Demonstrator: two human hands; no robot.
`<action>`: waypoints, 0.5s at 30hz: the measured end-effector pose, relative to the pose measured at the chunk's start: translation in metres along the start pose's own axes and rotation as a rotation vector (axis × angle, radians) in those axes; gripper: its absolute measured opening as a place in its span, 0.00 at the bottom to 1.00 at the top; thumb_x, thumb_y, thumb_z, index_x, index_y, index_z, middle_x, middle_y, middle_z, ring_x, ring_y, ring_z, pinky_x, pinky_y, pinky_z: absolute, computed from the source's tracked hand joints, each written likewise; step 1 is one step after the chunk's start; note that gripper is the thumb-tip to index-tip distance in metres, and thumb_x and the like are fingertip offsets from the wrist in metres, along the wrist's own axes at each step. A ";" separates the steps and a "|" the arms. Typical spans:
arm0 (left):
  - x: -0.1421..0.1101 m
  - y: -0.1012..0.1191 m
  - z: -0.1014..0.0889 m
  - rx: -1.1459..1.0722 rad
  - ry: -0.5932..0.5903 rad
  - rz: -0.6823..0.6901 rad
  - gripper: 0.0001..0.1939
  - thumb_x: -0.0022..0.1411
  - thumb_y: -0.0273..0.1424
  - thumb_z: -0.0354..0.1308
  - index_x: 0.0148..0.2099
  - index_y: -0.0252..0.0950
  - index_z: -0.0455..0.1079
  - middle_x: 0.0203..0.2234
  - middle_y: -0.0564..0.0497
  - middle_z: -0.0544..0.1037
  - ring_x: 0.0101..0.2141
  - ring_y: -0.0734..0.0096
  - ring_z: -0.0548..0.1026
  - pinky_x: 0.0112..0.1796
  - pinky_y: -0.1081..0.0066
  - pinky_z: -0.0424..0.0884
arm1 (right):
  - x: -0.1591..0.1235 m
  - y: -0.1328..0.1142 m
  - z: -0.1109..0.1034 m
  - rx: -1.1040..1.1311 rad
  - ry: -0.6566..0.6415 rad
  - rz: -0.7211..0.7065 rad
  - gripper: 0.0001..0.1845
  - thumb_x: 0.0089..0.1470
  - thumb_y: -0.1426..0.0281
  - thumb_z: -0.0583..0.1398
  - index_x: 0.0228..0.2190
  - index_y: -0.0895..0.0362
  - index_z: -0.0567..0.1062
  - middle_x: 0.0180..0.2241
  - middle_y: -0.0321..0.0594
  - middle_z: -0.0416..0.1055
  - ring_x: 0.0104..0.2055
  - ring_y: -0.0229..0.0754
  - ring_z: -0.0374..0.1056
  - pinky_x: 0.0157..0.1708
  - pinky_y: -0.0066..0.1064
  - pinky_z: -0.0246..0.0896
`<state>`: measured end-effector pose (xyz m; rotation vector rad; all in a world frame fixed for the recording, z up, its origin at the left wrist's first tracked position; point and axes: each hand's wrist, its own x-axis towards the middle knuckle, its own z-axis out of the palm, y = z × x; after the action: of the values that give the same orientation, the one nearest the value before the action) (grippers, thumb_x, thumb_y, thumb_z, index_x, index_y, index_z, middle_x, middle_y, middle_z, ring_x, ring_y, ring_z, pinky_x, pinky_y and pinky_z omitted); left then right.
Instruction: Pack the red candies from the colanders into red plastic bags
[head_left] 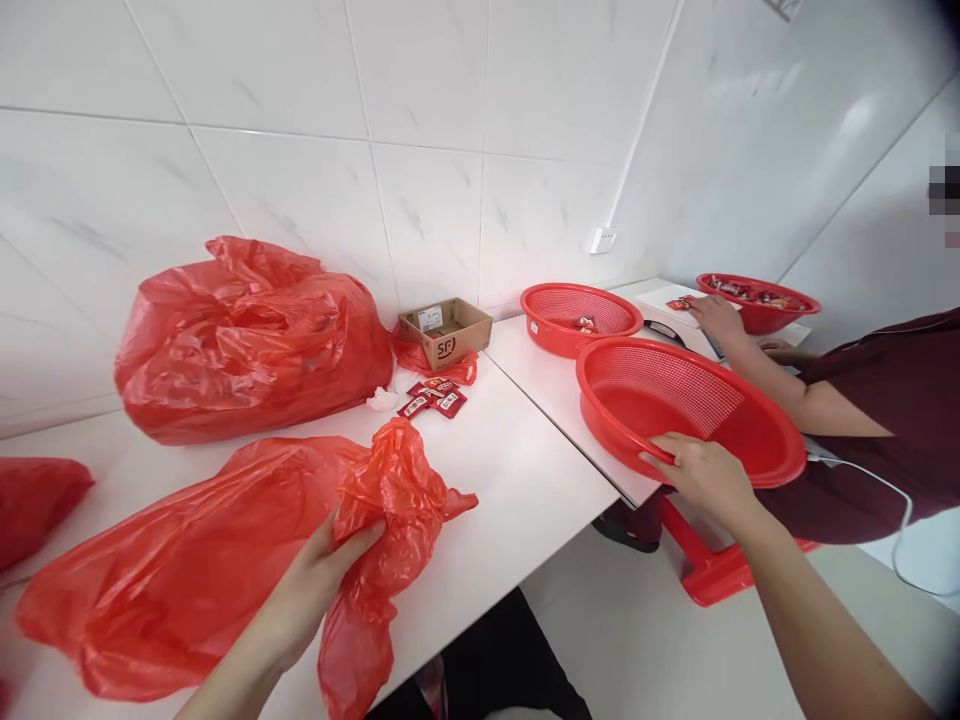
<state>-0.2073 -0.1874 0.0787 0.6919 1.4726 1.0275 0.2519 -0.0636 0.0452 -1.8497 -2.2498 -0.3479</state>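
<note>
My left hand [330, 570] is closed round the bunched end of a red plastic bag [195, 560], which lies flattened along the front left of the table. Some of the crumpled plastic hangs over the table's front edge. With my right hand [701, 475] I grip the near rim of a red plastic basket [750, 430]. This basket is perforated, tilted and looks bare inside; its left part is over the table corner. Behind it a second red basket [544, 335] holds a few small packets [586, 325].
A big full red bag [255, 350] leans by the tiled wall. Beside it are a small cardboard box [457, 345] and several red packets [435, 397]. At the right, a co-worker's hand [720, 320] is over a white scale near another filled basket [765, 315]. A red stool [712, 575] stands below.
</note>
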 end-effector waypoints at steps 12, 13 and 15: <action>0.021 -0.003 0.018 -0.387 -0.114 -0.138 0.13 0.61 0.32 0.60 0.47 0.32 0.71 0.34 0.43 0.81 0.29 0.63 0.80 0.29 0.70 0.75 | 0.021 -0.170 -0.022 0.829 0.066 -0.395 0.28 0.55 0.58 0.62 0.56 0.49 0.66 0.57 0.43 0.65 0.59 0.48 0.62 0.58 0.41 0.57; 0.023 -0.004 0.022 -0.411 -0.140 -0.169 0.14 0.62 0.34 0.59 0.48 0.32 0.71 0.33 0.44 0.81 0.26 0.65 0.79 0.27 0.71 0.74 | 0.020 -0.194 -0.018 0.908 -0.027 -0.460 0.36 0.50 0.57 0.65 0.58 0.49 0.63 0.59 0.44 0.63 0.60 0.49 0.60 0.58 0.41 0.57; 0.029 -0.007 0.024 -0.419 -0.152 -0.191 0.15 0.64 0.37 0.57 0.47 0.31 0.72 0.30 0.44 0.81 0.23 0.67 0.77 0.25 0.71 0.72 | 0.025 -0.225 -0.009 1.053 -0.181 -0.468 0.29 0.53 0.57 0.63 0.55 0.50 0.67 0.54 0.43 0.69 0.55 0.47 0.65 0.54 0.41 0.61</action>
<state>-0.1884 -0.1600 0.0604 0.3145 1.1190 1.0653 0.0263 -0.0854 0.0504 -0.8287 -2.2287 0.8235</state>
